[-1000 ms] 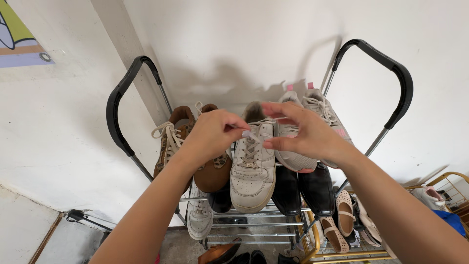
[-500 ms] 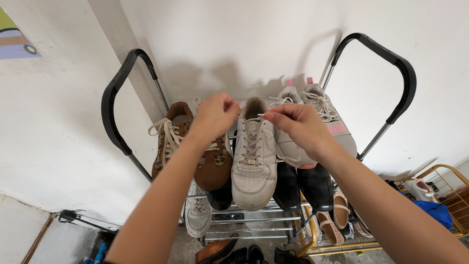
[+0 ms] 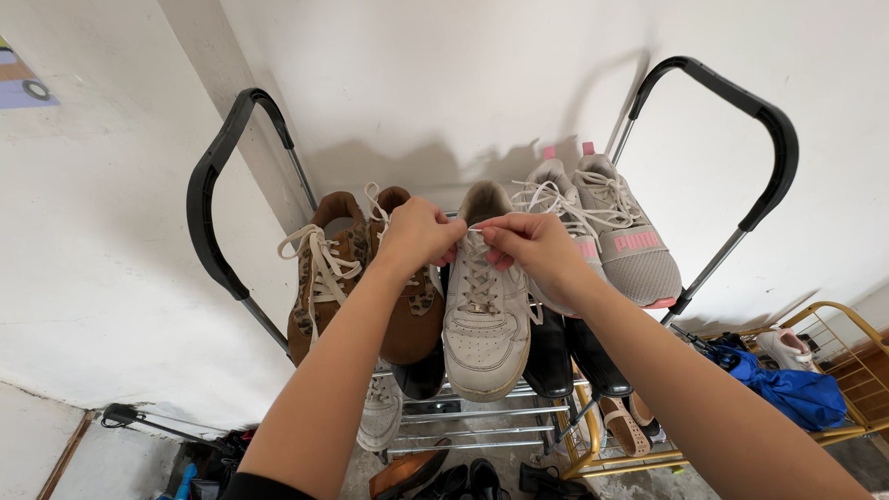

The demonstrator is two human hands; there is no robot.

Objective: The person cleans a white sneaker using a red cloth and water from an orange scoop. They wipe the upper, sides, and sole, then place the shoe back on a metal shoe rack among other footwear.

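Head view: the white sneaker lies toe-down on the top tier of the metal shoe rack, between the brown sneakers on its left and the grey-and-pink sneakers on its right; half a second ago the hands were apart above its tongue, each drawing a lace end outward; now the left hand and right hand have closed together over the top eyelets, fingers pinched narrow on the white lace; judged from that, the tightening pull is done and a knot is being formed.
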